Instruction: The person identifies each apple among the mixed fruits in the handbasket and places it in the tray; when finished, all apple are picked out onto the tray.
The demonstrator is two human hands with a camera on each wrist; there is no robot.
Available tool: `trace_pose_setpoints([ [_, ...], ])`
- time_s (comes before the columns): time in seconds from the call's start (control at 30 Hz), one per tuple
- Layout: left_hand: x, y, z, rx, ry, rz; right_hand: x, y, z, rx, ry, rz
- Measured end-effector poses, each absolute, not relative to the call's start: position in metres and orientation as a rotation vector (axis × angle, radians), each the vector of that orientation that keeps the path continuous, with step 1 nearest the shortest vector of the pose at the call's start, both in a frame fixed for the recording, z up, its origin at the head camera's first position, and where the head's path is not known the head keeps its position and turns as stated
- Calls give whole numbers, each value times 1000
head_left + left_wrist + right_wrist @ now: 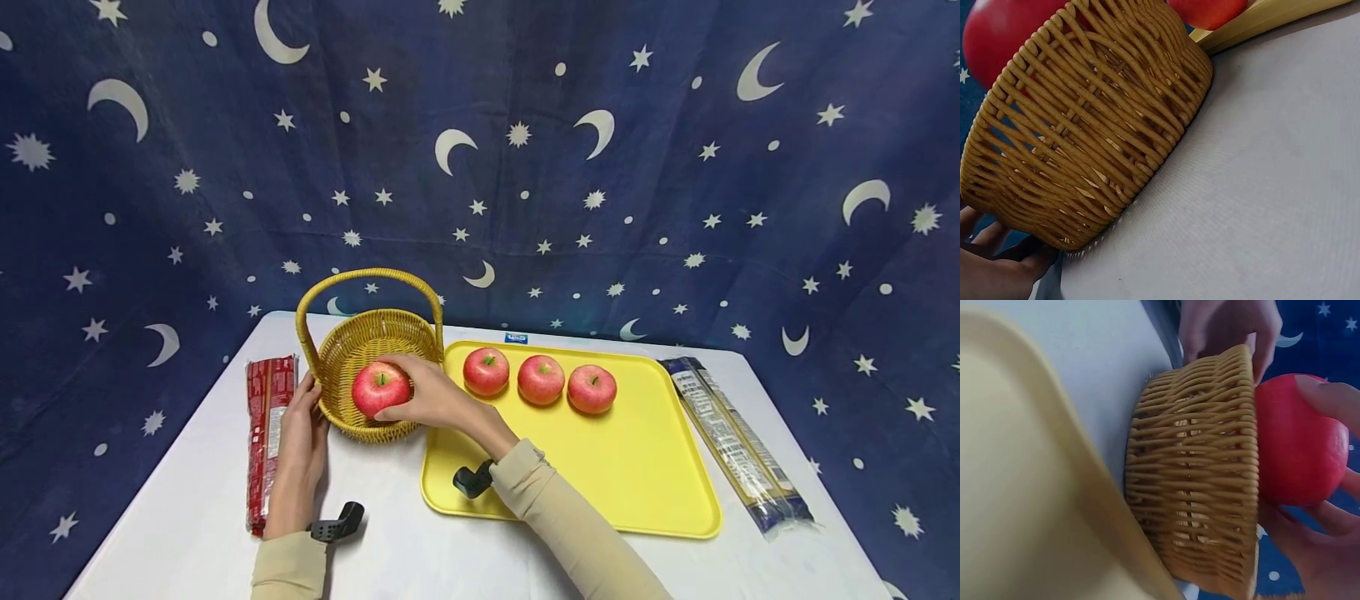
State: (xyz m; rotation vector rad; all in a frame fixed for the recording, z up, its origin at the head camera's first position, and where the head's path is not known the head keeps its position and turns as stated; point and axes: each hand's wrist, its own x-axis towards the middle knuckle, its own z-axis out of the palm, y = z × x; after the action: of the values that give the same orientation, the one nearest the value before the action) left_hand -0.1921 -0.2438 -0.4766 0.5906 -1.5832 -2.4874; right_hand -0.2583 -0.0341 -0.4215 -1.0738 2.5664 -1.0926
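Observation:
My right hand (438, 396) holds a red apple (381, 388) over the mouth of a round wicker basket (397, 332) with a tall arched handle. In the right wrist view, thumb and fingers wrap the apple (1300, 444) right at the basket rim. The left hand (298, 446) grips the basket's left side, near the foot of the handle. Its fingers (991, 237) show against the woven wall (1091, 125) in the left wrist view. Woven bottom shows inside the basket, partly hidden by the apple and right hand.
Right of the basket lies a yellow tray (600, 475) with three red apples (541, 380) in a row along its back. A red packet (258, 442) lies left of the left hand. Beyond the tray's right edge is a long dark-and-clear packet (735, 442). A starry cloth hangs behind.

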Motion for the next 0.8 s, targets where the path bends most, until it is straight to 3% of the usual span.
trace_pose_setpoints([
  [0.8,-190,-244,-479,553,-1534,-2517,-231,91,-412,-963,2687,-1288],
])
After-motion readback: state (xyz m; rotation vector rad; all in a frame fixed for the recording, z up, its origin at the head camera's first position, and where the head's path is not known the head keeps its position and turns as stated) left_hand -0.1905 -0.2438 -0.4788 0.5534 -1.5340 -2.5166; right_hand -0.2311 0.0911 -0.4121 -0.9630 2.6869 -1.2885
